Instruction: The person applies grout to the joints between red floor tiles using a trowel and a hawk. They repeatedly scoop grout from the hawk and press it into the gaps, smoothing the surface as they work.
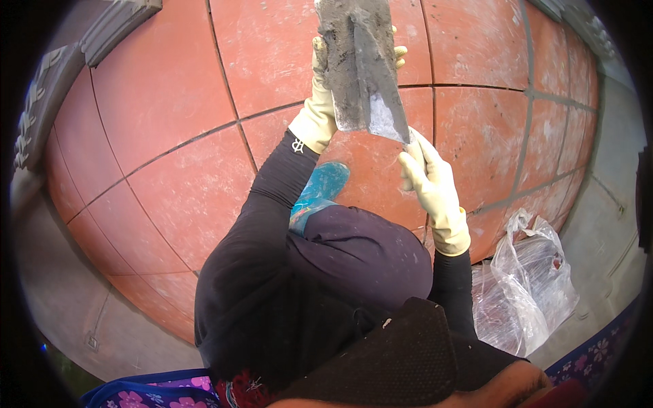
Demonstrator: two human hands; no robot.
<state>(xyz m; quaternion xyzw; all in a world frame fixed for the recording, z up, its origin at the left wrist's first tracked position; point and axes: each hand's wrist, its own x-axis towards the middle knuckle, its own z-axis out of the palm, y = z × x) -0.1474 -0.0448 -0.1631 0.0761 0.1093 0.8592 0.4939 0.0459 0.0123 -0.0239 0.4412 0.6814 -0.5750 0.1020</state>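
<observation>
My left hand [317, 115], in a pale yellow rubber glove, is closed round a long grey plate [340, 64] thickly smeared with wet-looking mortar. Its fingertips show past the plate's right edge, and the rest of the fingers lie hidden beneath. A ridge runs lengthwise down the plate, and a paler, smoother patch shows near its lower right corner. At that corner my right hand [432, 180], gloved alike, has its fingers curled in. Whether they pinch the corner itself or a thin tool there, I cannot tell.
Large red floor tiles [173, 180] with dark and grey joints spread below, dusted with white smears. A clear plastic bag [527, 282] lies at the right by the grey concrete edge [598, 224]. Grey moulded pieces [119, 30] stand at upper left. A turquoise boot [326, 182] shows beneath me.
</observation>
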